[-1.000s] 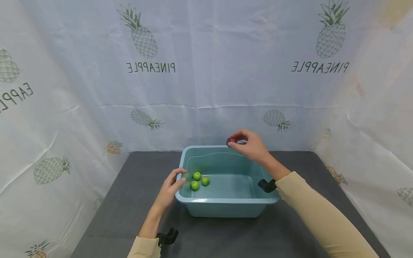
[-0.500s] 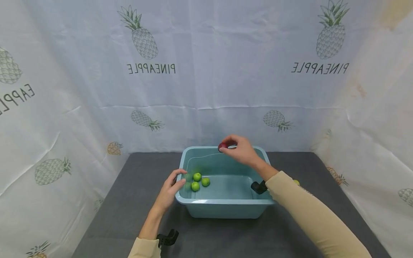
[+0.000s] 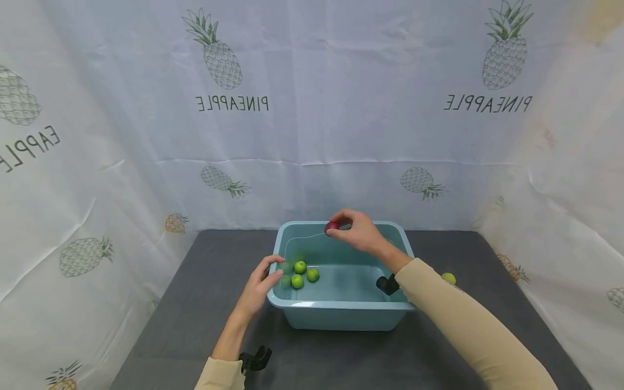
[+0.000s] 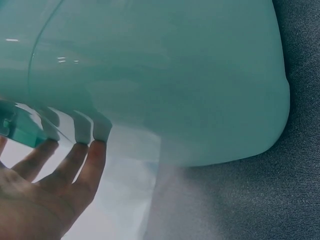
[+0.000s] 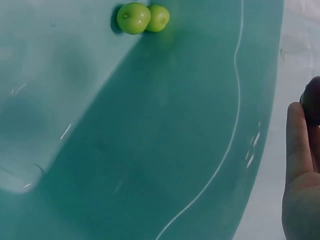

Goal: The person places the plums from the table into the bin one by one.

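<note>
Hands: my left hand (image 3: 254,288), fingers spread, touches the left rim of the tub (image 3: 341,316); my right hand (image 3: 363,233), nearer, pinches the red fruit (image 3: 331,228) above the tub's far side | tub: one | red fruit: one, round, no long axis | green fruits (image 3: 313,274): three, inside, left | yellow-green fruit (image 3: 449,278): one, outside, right

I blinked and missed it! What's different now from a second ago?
The right hand, still pinching the dark red fruit, moved left and a little lower in the head view. The yellow-green fruit came into view beside the right sleeve. Nothing was let go. The left hand stayed on the rim of the tub, and the three green fruits stayed inside.
</note>
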Available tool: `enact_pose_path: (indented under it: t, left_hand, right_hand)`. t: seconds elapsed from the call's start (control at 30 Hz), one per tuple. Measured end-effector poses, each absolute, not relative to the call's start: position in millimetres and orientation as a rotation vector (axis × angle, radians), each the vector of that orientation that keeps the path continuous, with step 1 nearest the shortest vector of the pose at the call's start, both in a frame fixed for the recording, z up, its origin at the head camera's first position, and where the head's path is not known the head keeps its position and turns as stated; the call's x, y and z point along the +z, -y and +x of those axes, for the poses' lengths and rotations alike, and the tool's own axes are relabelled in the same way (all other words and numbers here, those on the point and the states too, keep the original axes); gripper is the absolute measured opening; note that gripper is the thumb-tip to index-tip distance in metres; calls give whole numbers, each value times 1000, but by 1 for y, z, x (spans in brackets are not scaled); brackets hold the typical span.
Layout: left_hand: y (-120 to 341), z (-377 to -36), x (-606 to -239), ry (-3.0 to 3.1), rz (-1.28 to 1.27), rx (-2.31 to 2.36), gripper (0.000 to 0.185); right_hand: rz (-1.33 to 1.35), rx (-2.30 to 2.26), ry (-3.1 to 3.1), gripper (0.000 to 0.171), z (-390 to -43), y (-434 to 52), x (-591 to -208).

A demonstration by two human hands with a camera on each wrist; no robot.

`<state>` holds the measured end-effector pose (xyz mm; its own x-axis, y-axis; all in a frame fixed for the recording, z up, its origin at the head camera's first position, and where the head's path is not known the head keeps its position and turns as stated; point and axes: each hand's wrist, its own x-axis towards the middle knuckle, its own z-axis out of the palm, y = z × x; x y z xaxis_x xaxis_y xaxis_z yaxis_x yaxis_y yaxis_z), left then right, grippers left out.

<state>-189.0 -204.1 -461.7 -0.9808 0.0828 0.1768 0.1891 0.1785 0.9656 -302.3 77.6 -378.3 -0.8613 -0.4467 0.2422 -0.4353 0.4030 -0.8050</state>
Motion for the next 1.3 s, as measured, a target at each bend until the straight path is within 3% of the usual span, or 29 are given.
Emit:
enact_pose_path:
  t: [1.3]
  left_hand:
    - [204, -188, -463, 2344, -312, -1930, 33]
  right_hand:
    - [-931, -1191, -2577, 24, -308, -57, -405]
